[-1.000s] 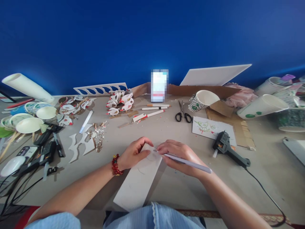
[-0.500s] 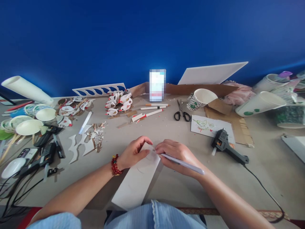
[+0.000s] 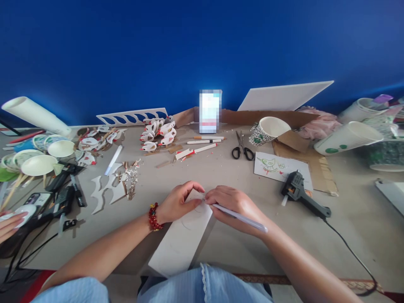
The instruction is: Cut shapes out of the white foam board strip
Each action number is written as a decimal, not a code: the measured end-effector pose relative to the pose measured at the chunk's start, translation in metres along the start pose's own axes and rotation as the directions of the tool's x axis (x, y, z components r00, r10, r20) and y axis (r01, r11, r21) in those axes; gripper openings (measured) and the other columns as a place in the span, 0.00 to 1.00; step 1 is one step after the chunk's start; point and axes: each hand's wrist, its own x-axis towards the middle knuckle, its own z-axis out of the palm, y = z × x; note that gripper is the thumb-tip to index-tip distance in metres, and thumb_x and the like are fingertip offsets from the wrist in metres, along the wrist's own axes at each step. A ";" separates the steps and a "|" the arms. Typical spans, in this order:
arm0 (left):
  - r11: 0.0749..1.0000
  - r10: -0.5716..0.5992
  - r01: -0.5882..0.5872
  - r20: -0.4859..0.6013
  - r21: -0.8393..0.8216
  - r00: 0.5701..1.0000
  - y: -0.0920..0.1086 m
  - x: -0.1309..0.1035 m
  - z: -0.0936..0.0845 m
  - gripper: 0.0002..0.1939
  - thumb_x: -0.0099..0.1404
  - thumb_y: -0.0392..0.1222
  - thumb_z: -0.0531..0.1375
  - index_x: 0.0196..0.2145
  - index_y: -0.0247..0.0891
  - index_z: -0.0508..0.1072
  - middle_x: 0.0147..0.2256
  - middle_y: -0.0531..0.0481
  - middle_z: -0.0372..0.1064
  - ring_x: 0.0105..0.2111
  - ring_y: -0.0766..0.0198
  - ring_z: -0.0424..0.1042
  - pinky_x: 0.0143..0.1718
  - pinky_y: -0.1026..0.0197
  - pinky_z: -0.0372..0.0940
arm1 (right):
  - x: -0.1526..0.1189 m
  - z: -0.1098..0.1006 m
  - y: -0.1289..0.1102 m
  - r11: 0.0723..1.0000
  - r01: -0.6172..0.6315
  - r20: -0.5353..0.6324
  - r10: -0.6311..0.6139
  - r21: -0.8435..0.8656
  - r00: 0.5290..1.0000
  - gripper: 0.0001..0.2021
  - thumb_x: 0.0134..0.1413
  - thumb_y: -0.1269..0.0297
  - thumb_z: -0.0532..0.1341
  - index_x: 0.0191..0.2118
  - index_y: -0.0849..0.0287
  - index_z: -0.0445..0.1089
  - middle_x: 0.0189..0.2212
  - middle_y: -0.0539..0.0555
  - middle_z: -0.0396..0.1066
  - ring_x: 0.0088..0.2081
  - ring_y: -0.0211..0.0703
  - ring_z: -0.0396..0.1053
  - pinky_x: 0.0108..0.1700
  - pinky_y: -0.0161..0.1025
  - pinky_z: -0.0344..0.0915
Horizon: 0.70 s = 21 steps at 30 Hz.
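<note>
A long white strip of board [image 3: 181, 242] lies slantwise in front of me, with faint curved pencil-like lines on it. My left hand [image 3: 180, 201] grips its far end, thumb on top and fingers curled around the far edge. In my right hand [image 3: 235, 206] is a pale lilac pen [image 3: 243, 217], held in a writing grip. The pen's tip is at the strip's far right corner, mostly covered by my fingers. Beyond my hands lie several markers [image 3: 197, 150] and black-handled scissors [image 3: 242, 147].
A black glue gun [image 3: 303, 195] rests on the right by a bird drawing [image 3: 268, 164], its cord trailing forward. Cut-out white birds [image 3: 158, 132], board scraps [image 3: 109, 189] and paper cups [image 3: 39, 164] stand left. Another person's hand [image 3: 11, 225] touches a white rounded object. A lit phone [image 3: 210, 111] stands at the back.
Another person's hand has come in at the left edge, onto the white rounded object. My hands stay on the strip and pen, nearly unmoved; the view has shifted slightly.
</note>
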 end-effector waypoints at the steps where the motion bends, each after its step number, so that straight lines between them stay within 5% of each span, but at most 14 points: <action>1: 1.000 0.000 0.000 0.001 -0.007 1.000 0.000 0.000 0.000 0.12 0.63 0.41 0.60 0.44 0.37 0.70 0.34 0.52 0.68 0.27 0.68 0.60 0.27 0.66 0.55 | 0.000 0.001 0.000 1.000 -0.003 0.002 0.003 -0.006 1.000 0.06 0.62 0.71 0.55 0.37 0.57 0.68 0.34 0.57 0.76 0.37 0.44 0.73 0.40 0.39 0.70; 12: 0.997 0.002 -0.005 0.033 0.082 0.999 0.006 0.001 -0.002 0.12 0.64 0.41 0.59 0.45 0.37 0.70 0.27 0.56 0.62 0.24 0.69 0.55 0.25 0.66 0.51 | -0.003 -0.002 0.003 1.000 -0.021 0.031 0.021 0.008 0.999 0.05 0.61 0.69 0.55 0.37 0.57 0.69 0.34 0.57 0.75 0.38 0.45 0.73 0.40 0.40 0.70; 21: 0.999 -0.009 0.012 0.077 -0.029 0.997 0.003 0.000 -0.004 0.10 0.64 0.39 0.59 0.43 0.37 0.71 0.29 0.55 0.64 0.26 0.68 0.60 0.26 0.67 0.55 | -0.004 -0.017 -0.002 0.998 0.006 -0.059 -0.002 0.064 0.998 0.05 0.60 0.69 0.56 0.38 0.57 0.68 0.36 0.58 0.75 0.37 0.45 0.72 0.39 0.40 0.69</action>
